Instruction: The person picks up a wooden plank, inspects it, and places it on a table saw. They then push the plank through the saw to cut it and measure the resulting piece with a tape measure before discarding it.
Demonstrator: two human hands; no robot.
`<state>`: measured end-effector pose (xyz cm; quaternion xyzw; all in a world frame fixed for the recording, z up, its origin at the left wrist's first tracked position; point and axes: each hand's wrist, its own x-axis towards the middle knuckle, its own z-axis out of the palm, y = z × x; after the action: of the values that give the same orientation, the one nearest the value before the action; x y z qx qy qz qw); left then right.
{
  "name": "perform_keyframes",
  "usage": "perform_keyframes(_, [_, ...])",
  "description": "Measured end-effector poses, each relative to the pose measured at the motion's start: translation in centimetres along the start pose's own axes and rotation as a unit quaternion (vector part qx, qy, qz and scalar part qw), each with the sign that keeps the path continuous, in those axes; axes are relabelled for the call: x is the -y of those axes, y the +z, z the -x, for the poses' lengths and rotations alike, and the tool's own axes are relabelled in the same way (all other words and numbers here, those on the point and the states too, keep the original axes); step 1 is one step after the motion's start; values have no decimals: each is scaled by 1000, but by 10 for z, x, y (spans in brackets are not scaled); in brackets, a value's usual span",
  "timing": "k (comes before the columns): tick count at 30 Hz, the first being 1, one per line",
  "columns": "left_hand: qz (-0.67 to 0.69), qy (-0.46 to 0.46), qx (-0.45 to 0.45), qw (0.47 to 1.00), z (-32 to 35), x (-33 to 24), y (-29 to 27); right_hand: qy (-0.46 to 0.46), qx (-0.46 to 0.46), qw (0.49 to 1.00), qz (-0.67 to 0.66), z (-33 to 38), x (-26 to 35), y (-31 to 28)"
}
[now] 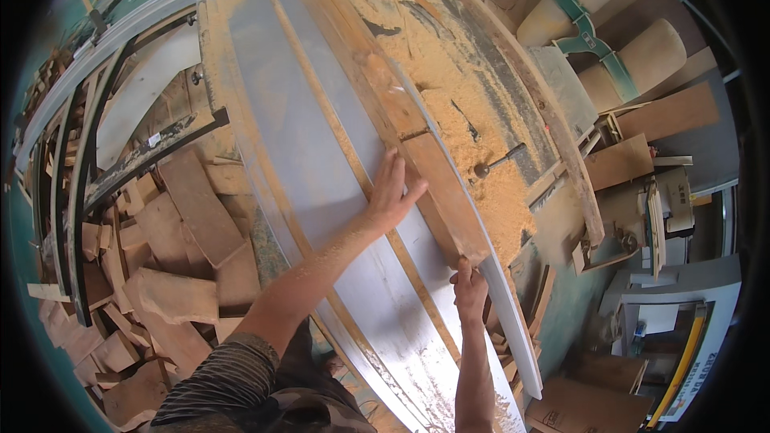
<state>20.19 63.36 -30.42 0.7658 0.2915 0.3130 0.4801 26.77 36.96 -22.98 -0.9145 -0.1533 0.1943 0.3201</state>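
Observation:
On a grey metal saw table [297, 104] a short wooden board [449, 200] lies against a long, thin metal fence [504, 293]. Its far end meets another wooden piece [393, 96] that runs on ahead along the fence. My left hand [393, 192] rests against the board's left side, fingers stretched forward and thumb apart over its upper edge. At the board's near end my right hand [469, 293] is closed, thumb up against the end. Part of its grip is hidden. Sawdust clings to my left forearm.
Sawdust [457, 128] is heaped right of the fence, around a lever with a round knob [483, 170]. Wood offcuts [172, 297] pile up on the left below a black metal frame [152, 148]. A dust collector with bags [593, 32] stands at the far right.

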Motion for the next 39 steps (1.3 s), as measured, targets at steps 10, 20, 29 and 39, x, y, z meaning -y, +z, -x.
perform_keyframes(10, [-61, -10, -92, 994, 4, -5, 34, 12, 88, 996, 23, -5, 14, -28])
perform_keyframes(20, [-101, -32, -80, 991, 5, -8, 34, -162, 45, 984, 56, -11, -1, -19])
perform_keyframes(29, [-119, -11, -112, 986, 6, -6, 36, -150, 35, 986, 65, -10, 1, -17])
perform_keyframes(39, [-133, -17, -114, 984, -2, -5, 33, -200, -13, 978, 59, -18, -5, -4])
